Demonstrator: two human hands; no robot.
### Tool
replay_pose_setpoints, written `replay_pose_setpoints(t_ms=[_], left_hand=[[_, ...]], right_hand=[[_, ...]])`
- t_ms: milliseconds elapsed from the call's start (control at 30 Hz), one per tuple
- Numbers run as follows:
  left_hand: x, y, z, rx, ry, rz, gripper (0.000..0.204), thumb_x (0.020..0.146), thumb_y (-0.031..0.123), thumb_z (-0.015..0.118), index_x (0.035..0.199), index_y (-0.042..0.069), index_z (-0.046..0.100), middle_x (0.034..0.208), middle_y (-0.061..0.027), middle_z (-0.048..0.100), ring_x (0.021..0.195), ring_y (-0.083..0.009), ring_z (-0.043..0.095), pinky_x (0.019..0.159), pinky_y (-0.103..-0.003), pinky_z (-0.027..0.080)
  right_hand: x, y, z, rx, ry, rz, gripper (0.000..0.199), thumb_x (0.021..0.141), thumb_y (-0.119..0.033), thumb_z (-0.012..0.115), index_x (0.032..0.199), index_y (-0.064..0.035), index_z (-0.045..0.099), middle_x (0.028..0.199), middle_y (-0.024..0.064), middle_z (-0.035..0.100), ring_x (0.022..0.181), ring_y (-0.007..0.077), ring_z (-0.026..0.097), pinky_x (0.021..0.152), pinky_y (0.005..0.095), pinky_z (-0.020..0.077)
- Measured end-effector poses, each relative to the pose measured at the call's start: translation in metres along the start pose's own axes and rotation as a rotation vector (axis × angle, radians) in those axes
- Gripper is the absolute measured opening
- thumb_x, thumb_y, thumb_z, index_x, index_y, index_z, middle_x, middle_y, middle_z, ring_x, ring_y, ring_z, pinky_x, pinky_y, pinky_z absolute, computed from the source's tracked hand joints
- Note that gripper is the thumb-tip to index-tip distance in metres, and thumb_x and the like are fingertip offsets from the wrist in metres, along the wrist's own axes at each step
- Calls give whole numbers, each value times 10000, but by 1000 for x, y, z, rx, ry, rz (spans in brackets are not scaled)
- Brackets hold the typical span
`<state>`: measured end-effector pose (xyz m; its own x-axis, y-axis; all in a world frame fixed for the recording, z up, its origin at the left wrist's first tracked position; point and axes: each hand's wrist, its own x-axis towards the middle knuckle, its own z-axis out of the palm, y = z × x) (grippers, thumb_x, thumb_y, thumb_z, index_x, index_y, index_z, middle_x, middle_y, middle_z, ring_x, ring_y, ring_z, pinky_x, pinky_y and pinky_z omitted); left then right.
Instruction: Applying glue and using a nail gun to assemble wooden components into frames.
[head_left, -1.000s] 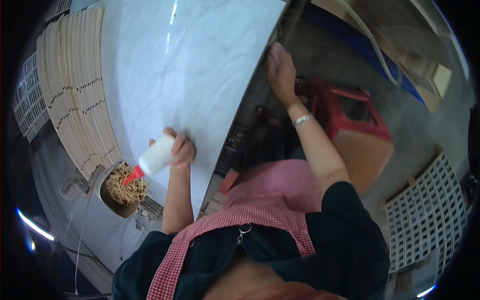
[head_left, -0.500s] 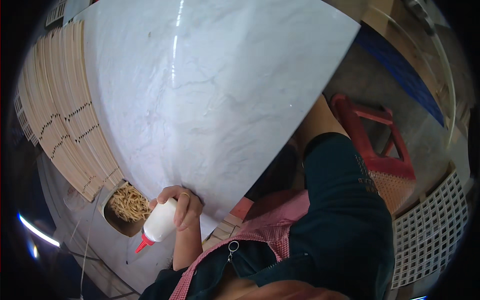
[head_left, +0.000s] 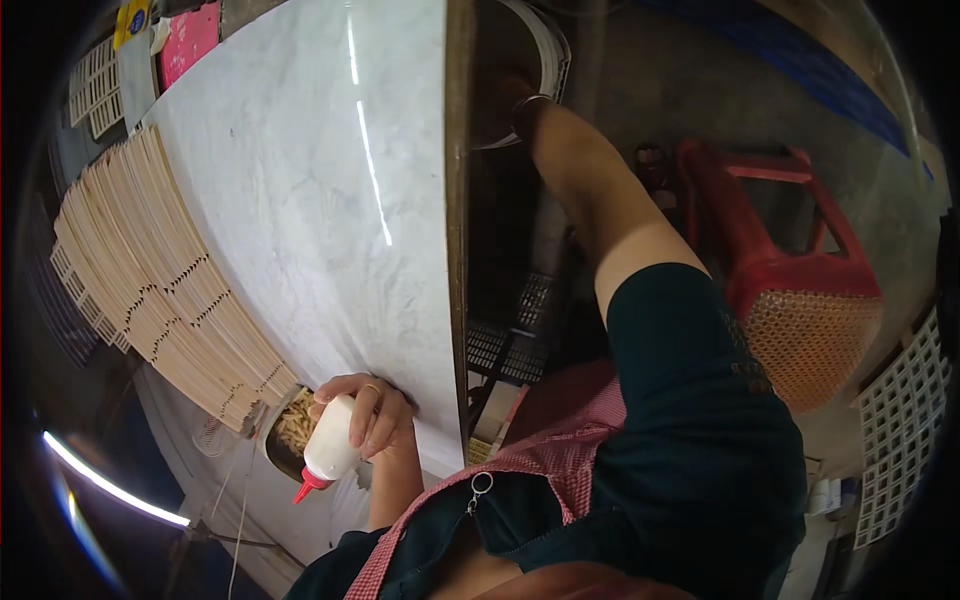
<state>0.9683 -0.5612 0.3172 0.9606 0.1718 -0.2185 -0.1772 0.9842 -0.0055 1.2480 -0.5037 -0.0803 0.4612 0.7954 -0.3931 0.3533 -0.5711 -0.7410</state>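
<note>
My left hand [head_left: 380,415] is wrapped round a white squeeze bottle [head_left: 332,443], whose red nozzle points down to the left. Close beside the bottle sits a small container [head_left: 267,446] of short tan pieces [head_left: 295,424], partly covered by the bottle. My right arm stretches down past the table's edge, and my right hand [head_left: 512,98] is at the mouth of a round bucket [head_left: 557,55] with a pale rim. Deep shadow there hides its fingers and anything they might hold.
The glossy white table [head_left: 300,200] ends in a straight edge near my right arm. Rows of thin wooden strips [head_left: 165,280] stand packed on its left. A red plastic stool [head_left: 790,250] is at the right, near a white lattice crate [head_left: 905,430]. Dark perforated crates [head_left: 505,350] sit below the table.
The view has turned, so the table's edge now runs nearly upright. My right forearm, mostly hidden before, now shows reaching into the bucket. The left hand still holds the bottle.
</note>
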Motion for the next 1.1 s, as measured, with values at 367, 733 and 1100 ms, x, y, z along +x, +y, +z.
replay_pose_setpoints(t_ms=[367,733,1100], left_hand=[[3,-3,4,27,37,44,499,901,339,632,1373,179,616,893,-199,673,669,-304,676,469,-242,545],[3,-7,6,55,56,81,493,901,338,628,1367,178,622,884,-202,676,656,-298,676,459,-243,543],[1,-5,5,62,57,90,488,903,361,639,1361,192,629,873,-180,676,611,-273,655,444,-239,522]], right_hand=[[-11,-7,17,-132,145,-6,453,984,-416,446,1184,-95,694,1174,198,680,997,371,692,791,526,562],[5,40,13,125,174,-282,352,988,-245,454,1195,-62,672,1043,214,694,908,356,701,766,515,562],[-36,-5,-14,-94,-45,-105,390,1001,-318,444,1225,-88,666,1120,180,694,972,332,697,836,514,550]])
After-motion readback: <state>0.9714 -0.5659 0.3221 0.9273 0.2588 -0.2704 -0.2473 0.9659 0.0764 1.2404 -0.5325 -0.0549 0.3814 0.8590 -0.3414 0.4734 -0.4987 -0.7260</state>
